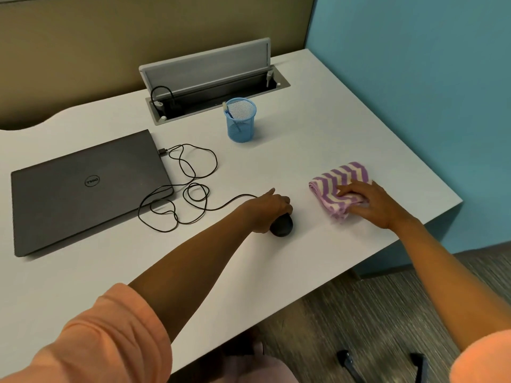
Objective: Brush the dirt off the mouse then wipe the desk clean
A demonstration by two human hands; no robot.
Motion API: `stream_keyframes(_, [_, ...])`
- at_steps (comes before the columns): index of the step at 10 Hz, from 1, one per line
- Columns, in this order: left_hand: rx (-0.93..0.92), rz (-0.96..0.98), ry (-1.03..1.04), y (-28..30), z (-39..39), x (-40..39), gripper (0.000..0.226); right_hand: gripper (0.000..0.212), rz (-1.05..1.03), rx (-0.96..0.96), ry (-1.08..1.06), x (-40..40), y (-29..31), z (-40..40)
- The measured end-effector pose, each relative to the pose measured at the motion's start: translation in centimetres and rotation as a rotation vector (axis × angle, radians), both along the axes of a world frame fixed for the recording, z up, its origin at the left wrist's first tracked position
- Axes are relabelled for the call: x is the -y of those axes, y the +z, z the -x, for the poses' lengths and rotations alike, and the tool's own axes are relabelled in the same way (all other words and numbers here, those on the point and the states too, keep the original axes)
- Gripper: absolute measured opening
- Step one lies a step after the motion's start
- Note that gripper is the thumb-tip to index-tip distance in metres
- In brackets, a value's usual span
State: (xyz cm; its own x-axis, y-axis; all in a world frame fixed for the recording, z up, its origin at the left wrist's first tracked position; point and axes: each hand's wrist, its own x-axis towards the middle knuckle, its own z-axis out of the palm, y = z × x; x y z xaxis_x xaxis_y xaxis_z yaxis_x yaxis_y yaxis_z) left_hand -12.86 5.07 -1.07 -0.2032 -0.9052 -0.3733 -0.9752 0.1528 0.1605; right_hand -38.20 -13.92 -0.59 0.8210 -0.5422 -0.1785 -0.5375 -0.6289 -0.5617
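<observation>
The left hand point(269, 210) curls over the mouse point(282, 225), hiding its front half. The right hand point(369, 201) lies flat on the cloth point(336, 181) (fingertips blurred) near the desk point(304, 150) edge. A brush point(227, 110) stands in the cup point(240, 120), mostly hidden.

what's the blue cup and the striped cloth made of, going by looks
Blue cup: probably wire mesh with a blue coating, since its walls show a fine see-through grid. Striped cloth: soft woven or knitted fabric, likely cotton or microfiber, matte, folded in limp layers under the right hand.
</observation>
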Motion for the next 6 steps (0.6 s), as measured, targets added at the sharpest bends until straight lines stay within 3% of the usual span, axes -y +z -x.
stream_keyframes(1, [0.003, -0.008, 0.004, 0.0, 0.5, 0.0, 0.058, 0.029, -0.104, 0.138, -0.117, -0.8, 0.0, -0.6])
stream_keyframes(2, [-0.002, 0.001, 0.026, 0.0, 0.5, -0.1, 0.058, 0.025, -0.097, 0.145, -0.186, -0.9, -0.5, -1.4])
stream_keyframes(4, [-0.154, 0.086, 0.202, 0.4, -0.1, -2.4, 0.085, 0.009, 0.108, 0.017, -0.172, -0.6, -0.5, -2.9])
stream_keyframes(6, [-0.262, 0.365, 0.584, -0.1, -4.8, -8.7, 0.085, 0.027, 0.427, -0.098, -0.292, -1.9, -0.5, -5.5])
